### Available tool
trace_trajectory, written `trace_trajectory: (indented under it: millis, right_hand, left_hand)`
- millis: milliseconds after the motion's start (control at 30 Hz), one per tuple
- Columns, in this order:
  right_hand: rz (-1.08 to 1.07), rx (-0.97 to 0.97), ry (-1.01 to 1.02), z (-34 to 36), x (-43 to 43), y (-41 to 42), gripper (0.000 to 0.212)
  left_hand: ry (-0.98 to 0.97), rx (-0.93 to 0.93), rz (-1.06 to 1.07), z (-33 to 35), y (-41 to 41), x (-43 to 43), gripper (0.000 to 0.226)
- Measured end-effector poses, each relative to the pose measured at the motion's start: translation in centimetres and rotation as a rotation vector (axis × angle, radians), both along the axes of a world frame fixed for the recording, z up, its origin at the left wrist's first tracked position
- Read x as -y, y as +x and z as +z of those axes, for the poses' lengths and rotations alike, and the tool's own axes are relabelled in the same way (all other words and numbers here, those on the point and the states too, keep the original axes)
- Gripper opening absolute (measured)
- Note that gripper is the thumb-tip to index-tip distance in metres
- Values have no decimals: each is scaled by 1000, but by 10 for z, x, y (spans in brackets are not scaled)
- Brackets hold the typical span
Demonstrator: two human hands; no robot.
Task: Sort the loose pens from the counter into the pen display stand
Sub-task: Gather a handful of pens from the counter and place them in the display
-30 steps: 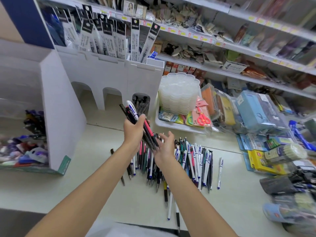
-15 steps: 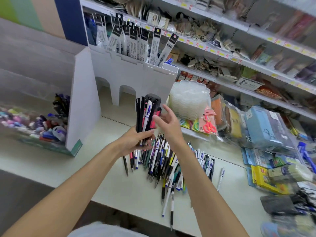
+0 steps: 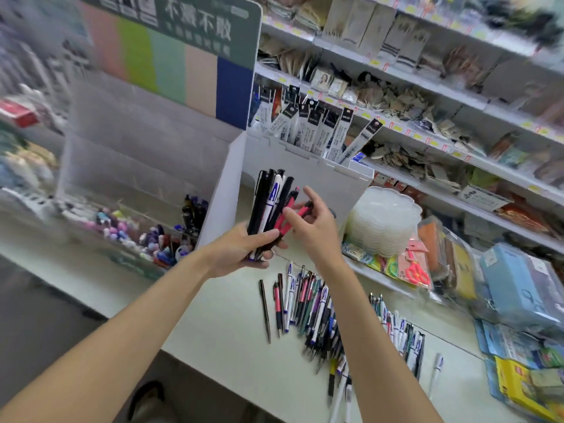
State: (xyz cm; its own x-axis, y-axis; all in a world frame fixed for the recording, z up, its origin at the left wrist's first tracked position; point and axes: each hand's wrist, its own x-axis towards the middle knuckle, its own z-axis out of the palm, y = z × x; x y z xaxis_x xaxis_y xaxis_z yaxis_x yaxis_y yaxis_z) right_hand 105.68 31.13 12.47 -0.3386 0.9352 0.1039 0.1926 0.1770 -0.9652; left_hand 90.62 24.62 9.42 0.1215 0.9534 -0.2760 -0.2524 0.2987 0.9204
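Left hand (image 3: 241, 251) now lifts its clenched pen bundle (image 3: 268, 209) toward the display stand (image 3: 219, 203); right hand (image 3: 308, 227) pinches a red pen (image 3: 293, 213) out, sorting begins.

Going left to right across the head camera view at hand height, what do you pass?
Tray of colourful small items → bundle of pens in the left hand → right hand → stack of clear plastic dishes → blue case.

Left grip (image 3: 241, 254) closed; right (image 3: 311, 227) seemingly pinching.

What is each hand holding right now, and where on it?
Left hand clasps a bundle of black, white and red pens around their lower ends. Right hand pinches one red pen near its upper half.
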Motion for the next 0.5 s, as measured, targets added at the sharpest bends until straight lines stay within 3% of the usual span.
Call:
trace_trajectory:
  millis: [100, 267, 500]
  right_hand:
    - [26, -59, 53, 16, 1, -37, 52]
    - [-104, -107, 177, 38, 9, -124, 53]
    - [-189, -5, 249, 56, 35, -253, 52]
  left_hand:
    - [69, 10, -50, 13, -38, -6, 33]
    - [225, -7, -90, 31, -125, -19, 34]
    - [238, -23, -151, 50, -257, -13, 33]
